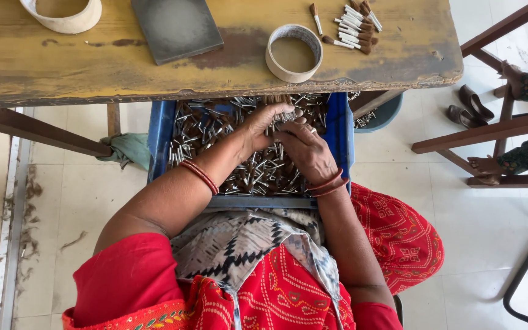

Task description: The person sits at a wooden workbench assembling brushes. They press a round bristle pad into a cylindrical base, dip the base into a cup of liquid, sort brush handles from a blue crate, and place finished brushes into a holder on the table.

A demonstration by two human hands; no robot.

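A blue crate full of small brush heads, each a short metal tube with a dark tuft, is seen from above, resting on the lap of a person dressed in red. Both hands are sunk into the pile near the crate's middle. The left hand is curled around a small bundle of brushes; the bundle is gripped between thumb and fingers, and its metal ends are seen poking out past the fingertips, away from the person and toward the table edge. The bundle's long axis runs roughly front to back, tilted a little to the right. The right hand lies just beside and slightly nearer the body, touching the left hand; its fingers are bent down into the loose brushes, but whether anything is clasped under the palm cannot be told. Around the grip, the loose brushes are scattered in every direction with no common axis. Beyond the grip, on a worn yellow table, a cardboard ring is placed straight ahead, a grey board ahead and to the left, and a small heap of finished brushes ahead and to the right, mostly lying side by side with their tufts pointing right.
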